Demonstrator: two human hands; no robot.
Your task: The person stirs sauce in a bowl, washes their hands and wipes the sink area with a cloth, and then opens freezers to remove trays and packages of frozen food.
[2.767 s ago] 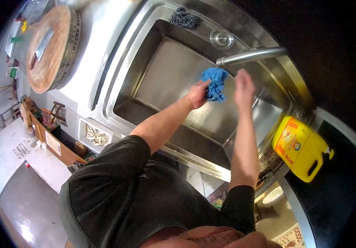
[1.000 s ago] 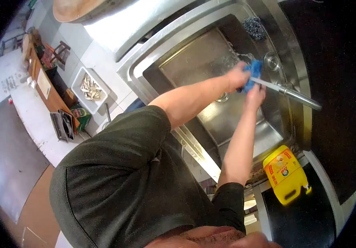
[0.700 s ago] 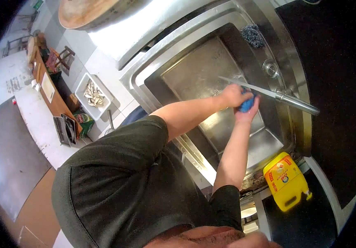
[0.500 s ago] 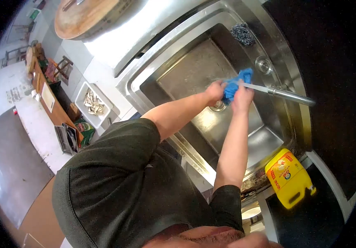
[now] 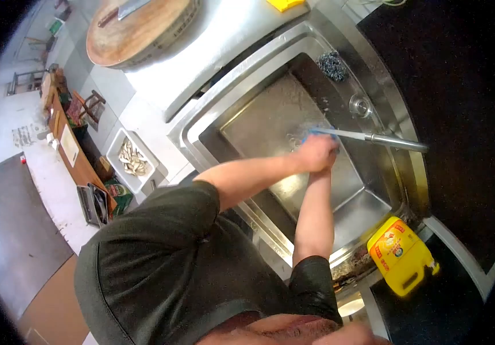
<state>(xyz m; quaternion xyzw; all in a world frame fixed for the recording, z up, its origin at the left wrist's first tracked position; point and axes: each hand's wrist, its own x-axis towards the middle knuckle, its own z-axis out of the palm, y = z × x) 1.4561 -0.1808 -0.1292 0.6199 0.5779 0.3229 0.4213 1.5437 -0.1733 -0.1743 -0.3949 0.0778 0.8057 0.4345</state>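
Over the sink basin [image 5: 253, 118] my two hands are pressed together around a blue cloth [image 5: 312, 135], of which only small bits show. My left hand [image 5: 313, 153] lies on top, its fingers closed over the bunched cloth. Largely hidden beneath it, my right hand [image 5: 330, 161] is also closed on the cloth. A white stream of water [image 5: 344, 134] comes from the metal faucet [image 5: 397, 142] and reaches the cloth and hands. Water ripples on the basin floor beside them.
A steel-wool scrubber [image 5: 332, 66] and a round metal fitting [image 5: 361, 105] are on the sink's far ledge. A yellow jug [image 5: 403, 256] stands at right. A cleaver [image 5: 132, 7] lies on a round chopping block [image 5: 138, 34]. A white tub [image 5: 122, 164] holds small fish.
My left hand has moved right, over my right hand, and the blue cloth, spread out before, is now bunched between them. The view has shifted slightly, showing more of the cleaver.
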